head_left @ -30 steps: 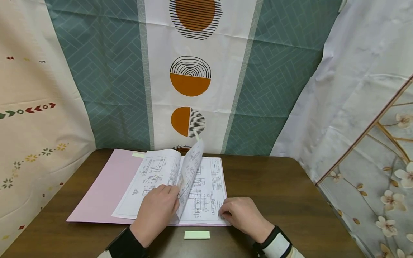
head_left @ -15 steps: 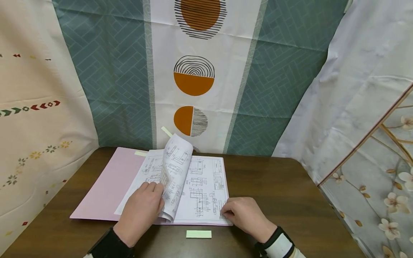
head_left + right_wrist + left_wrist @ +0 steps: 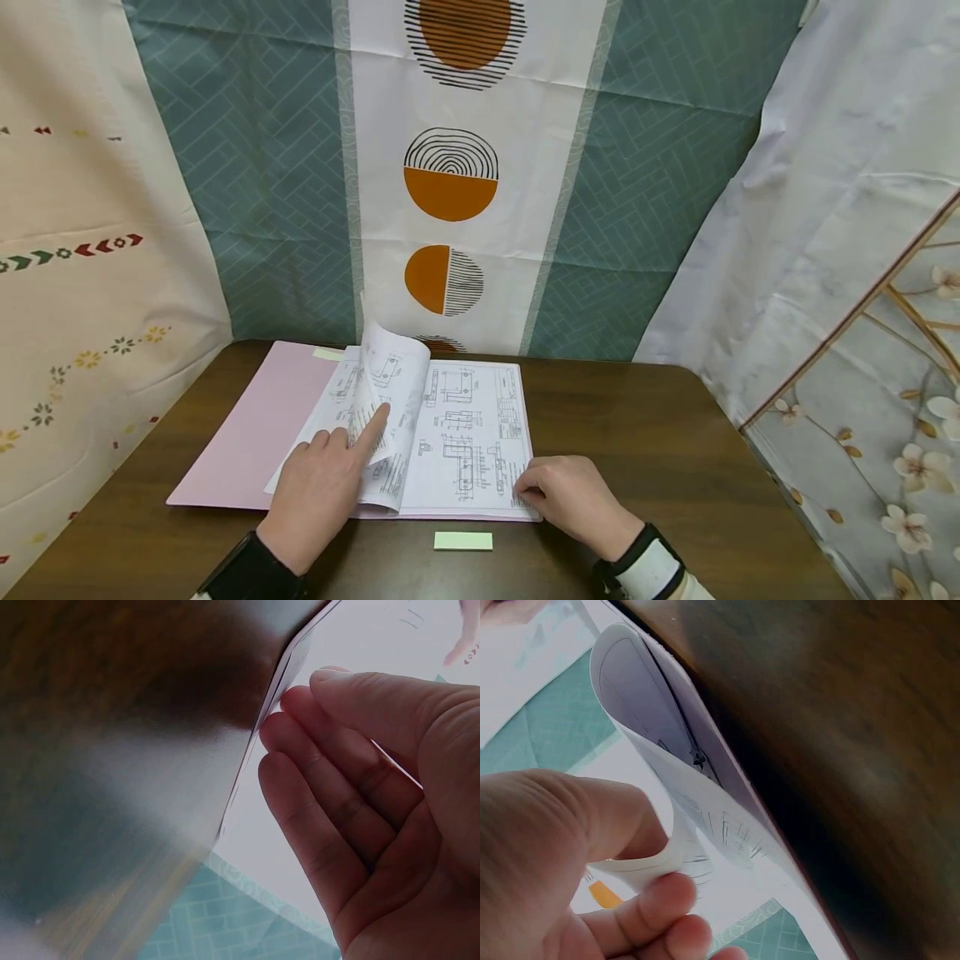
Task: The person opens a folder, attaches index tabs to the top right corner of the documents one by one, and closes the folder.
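An open pink folder [image 3: 247,454] lies on the table with printed technical drawings in it. My left hand [image 3: 315,483] is at the left part of the stack, index finger stretched along a page [image 3: 408,400] that curls up and over to the left. In the left wrist view the edge of this curled page [image 3: 649,761] passes between the thumb and the other fingers. On the right lies a flat drawing sheet [image 3: 450,492], and my right hand [image 3: 566,500] rests with its fingertips at that sheet's lower right corner. In the right wrist view the fingers are loosely bent.
A pale green sticky strip [image 3: 462,541] lies on the brown table [image 3: 615,417] in front of the folder. Another green tab [image 3: 327,354] sits at the folder's top edge. Patterned cloths [image 3: 292,167] hang behind and at both sides.
The turned page has swung leftward with my left hand and now curls over the left-hand pages. The left index finger has stretched out. The right hand stays at the sheet's corner.
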A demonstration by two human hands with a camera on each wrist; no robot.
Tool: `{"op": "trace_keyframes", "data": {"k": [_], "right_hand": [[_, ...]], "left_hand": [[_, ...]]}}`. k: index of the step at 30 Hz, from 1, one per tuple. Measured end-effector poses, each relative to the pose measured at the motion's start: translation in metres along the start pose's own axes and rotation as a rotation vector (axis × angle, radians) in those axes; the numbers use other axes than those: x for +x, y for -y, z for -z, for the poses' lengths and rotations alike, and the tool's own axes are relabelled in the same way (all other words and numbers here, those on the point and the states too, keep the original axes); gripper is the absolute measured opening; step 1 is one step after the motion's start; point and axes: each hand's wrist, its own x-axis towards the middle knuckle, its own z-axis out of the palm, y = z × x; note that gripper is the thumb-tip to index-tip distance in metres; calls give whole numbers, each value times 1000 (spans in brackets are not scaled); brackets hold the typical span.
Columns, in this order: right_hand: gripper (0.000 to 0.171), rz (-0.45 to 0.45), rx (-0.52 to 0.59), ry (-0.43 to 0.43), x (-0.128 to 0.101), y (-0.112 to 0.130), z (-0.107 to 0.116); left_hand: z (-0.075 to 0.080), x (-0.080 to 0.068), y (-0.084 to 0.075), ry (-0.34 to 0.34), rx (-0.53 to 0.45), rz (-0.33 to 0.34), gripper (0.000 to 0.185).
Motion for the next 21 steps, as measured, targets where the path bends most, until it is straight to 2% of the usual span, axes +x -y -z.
{"op": "trace_keyframes", "data": {"k": [3,8,14,17,21], "right_hand": [[10,1,-1,1,0,0,0],[10,3,-6,-4,0,-1,-1],[11,4,-5,-5,0,0,0],[12,11,-12,-9,0,0,0],[11,17,-12,-10,0,1,0]], "left_hand": [[-1,-2,2,19,12,6,84],[-6,-3,3,-9,0,0,68],[-9,4,-4,31,5,-21,50],[-6,13,-15,39,-13,-78,41],[-5,26,-35,66,-63,-243,30]]}}
